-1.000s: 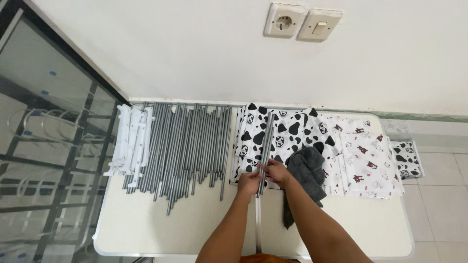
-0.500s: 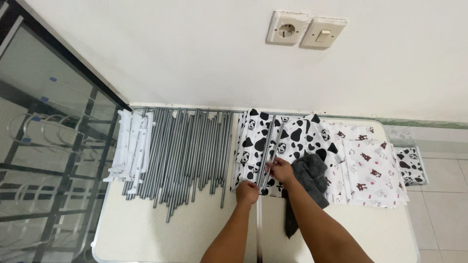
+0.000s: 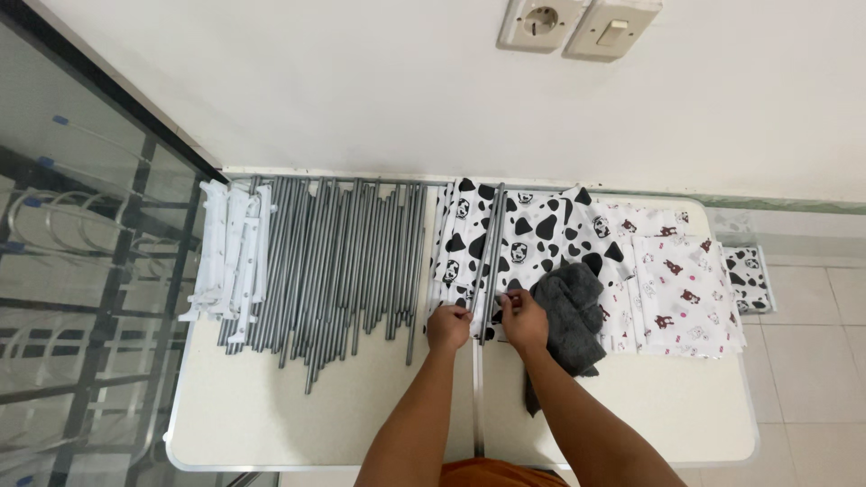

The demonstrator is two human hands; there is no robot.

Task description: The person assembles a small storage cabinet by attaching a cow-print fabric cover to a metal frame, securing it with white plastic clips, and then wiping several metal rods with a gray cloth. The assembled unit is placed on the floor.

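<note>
Left hand (image 3: 447, 326) and right hand (image 3: 522, 320) each pinch the near ends of two grey metal rods (image 3: 492, 243) lying on the cow-print fabric (image 3: 541, 236) — a loose pinch could let them roll, snagging the cloth.

The wall socket (image 3: 539, 20) and light switch (image 3: 613, 27) are cut off by the top edge.

White folding table (image 3: 271, 424), grey metal rods (image 3: 343, 261), white plastic brackets (image 3: 225, 257), cow-print fabric (image 3: 541, 234), grey cloth (image 3: 568, 316)

Both forearms extended forward; left hand (image 3: 448, 326), right hand (image 3: 523, 320) side by side, fingers curled
</note>
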